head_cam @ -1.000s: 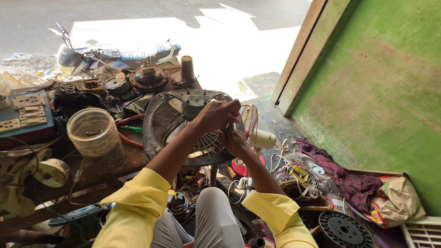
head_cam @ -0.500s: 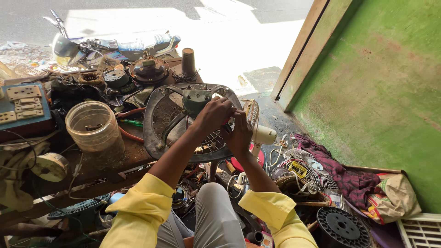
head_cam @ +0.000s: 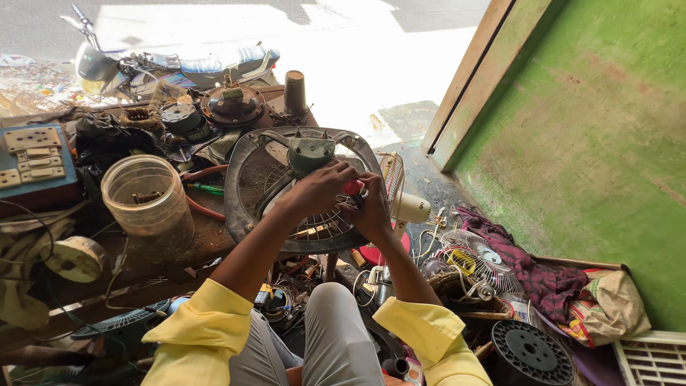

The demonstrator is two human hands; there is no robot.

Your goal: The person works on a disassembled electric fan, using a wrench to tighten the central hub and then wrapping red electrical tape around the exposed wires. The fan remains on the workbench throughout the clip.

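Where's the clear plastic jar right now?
The plastic jar stands on the workbench left of the fan guard that both hands work on, right of the blue switchboard.

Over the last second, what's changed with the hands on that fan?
Left hand slid a little down the fan guard, off the motor housing. Right hand closed in beside it, and a red-handled tool now shows between them. Plastic jar and fan unmoved.

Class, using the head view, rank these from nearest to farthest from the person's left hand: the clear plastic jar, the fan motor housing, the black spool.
1. Fan motor housing, just above the left hand.
2. Clear plastic jar, off to the left on the bench.
3. Black spool, on the floor at lower right.
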